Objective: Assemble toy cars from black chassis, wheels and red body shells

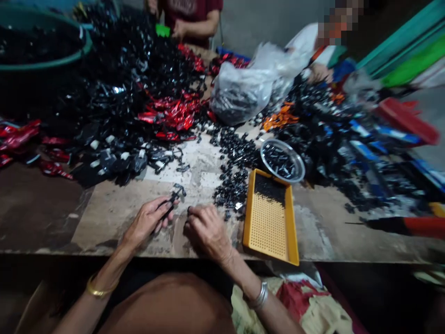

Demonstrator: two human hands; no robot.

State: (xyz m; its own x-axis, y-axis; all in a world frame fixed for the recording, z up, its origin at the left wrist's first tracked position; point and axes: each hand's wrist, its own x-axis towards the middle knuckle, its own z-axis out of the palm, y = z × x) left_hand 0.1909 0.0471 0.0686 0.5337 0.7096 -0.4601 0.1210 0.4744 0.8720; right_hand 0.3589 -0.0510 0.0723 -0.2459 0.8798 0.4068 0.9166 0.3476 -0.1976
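Observation:
My left hand (148, 221) is closed around a small black plastic part (168, 203), whose far end sticks up past the fingertips. Just to its right, my right hand (210, 232) hovers at or rests on the tabletop with fingers curled. A small dark bit (189, 211) shows at its fingertips, too small to name. Beyond the right hand lies a heap of small black pieces (236, 162). Nearby sits a yellow perforated tray (269, 227), with fine black pieces at its far end. A clear round tub (301, 170) holding black pieces touches the tray's far end.
Mounds of black parts (118, 60) and red shiny parts (177, 111) cover the table's left and back. A filled plastic bag (241, 95) stands mid-back. A green basin (62, 64) is at far left, an orange-handled tool (417, 226) at right. A co-worker (194, 21) works opposite.

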